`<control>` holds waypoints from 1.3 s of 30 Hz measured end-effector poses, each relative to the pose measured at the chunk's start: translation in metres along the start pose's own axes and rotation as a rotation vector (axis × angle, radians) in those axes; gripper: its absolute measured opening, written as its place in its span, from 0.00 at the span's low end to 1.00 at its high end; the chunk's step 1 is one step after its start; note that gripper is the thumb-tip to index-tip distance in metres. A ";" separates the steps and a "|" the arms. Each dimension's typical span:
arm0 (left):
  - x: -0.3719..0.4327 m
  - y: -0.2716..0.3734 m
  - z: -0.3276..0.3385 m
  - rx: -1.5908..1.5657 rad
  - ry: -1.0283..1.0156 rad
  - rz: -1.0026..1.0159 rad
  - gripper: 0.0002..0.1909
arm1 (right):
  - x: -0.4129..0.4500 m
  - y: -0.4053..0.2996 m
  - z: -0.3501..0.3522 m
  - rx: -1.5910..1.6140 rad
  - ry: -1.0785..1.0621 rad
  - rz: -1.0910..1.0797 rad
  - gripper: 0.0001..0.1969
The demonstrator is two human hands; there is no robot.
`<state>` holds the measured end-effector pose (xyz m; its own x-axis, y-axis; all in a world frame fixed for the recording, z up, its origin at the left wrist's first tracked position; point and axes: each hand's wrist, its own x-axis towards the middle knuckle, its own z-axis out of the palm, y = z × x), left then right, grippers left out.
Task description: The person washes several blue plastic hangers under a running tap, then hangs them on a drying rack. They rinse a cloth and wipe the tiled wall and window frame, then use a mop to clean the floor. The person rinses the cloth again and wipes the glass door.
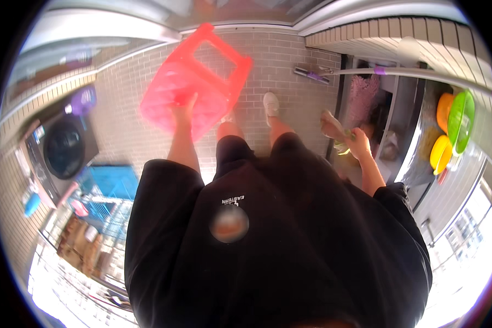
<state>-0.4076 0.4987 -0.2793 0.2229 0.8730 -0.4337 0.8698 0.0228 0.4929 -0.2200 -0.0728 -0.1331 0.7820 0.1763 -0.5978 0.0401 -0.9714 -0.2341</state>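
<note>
My left hand (183, 111) grips a red plastic stool (159, 87) by its seat, with the fingers in the seat's opening. The stool is tilted and held off the floor, its legs pointing away from me. On the other side, my right hand (359, 144) is closed around a small brownish item (332, 124) with a green-yellow part; blur hides what it is. That hand is beside a low shelf unit (387, 123).
A squeegee mop (311, 75) with a long pole rests against the right wall. Green (461, 123) and yellow (440, 153) basins stand above a counter at right. A front-loading washing machine (64, 148) and a blue folding crate (112, 180) are at left. Brick-patterned tiles (123, 90) cover the floor.
</note>
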 end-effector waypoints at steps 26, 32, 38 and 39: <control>-0.120 0.100 0.192 0.880 -0.819 1.131 0.32 | -0.271 -0.176 0.251 0.723 0.561 0.772 0.09; -0.147 0.072 0.230 1.081 -0.772 1.257 0.25 | -0.295 -0.167 0.306 0.854 0.537 0.843 0.09; -0.156 0.043 0.250 1.195 -0.748 1.307 0.32 | -0.306 -0.157 0.322 0.889 0.544 0.835 0.10; -0.159 0.038 0.253 1.194 -0.744 1.320 0.32 | -0.307 -0.155 0.325 0.885 0.549 0.823 0.10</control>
<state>-0.2986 0.2373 -0.3821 0.7249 -0.3016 -0.6193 -0.2469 -0.9531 0.1752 -0.6690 0.0753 -0.1626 0.5395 -0.6994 -0.4688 -0.8155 -0.2955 -0.4977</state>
